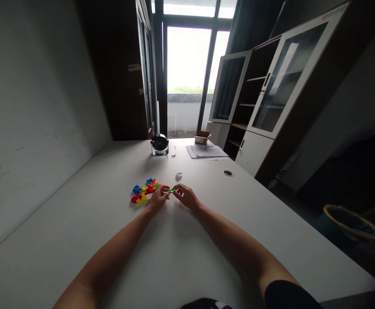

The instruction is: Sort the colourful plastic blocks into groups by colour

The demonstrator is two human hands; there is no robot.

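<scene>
A small green plastic piece (172,190) is pinched between my two hands, above the white table. My left hand (159,198) grips its left end with closed fingers. On the other end are the thumb and fingertips of my right hand (187,197). Close by on the left lies a loose pile of coloured plastic pieces, among them a blue piece (136,189), a red piece (135,199) and a yellow piece (139,201). My left hand hides part of that pile. A white piece (178,176) sits alone just beyond my hands.
Farther back on the table (87,206) stand a round black-and-silver device (159,145), a stack of papers (206,151) and an open cardboard box (202,137). A cable hole (228,173) is near the right edge. A wall borders the left side; a cabinet (264,103) stands right.
</scene>
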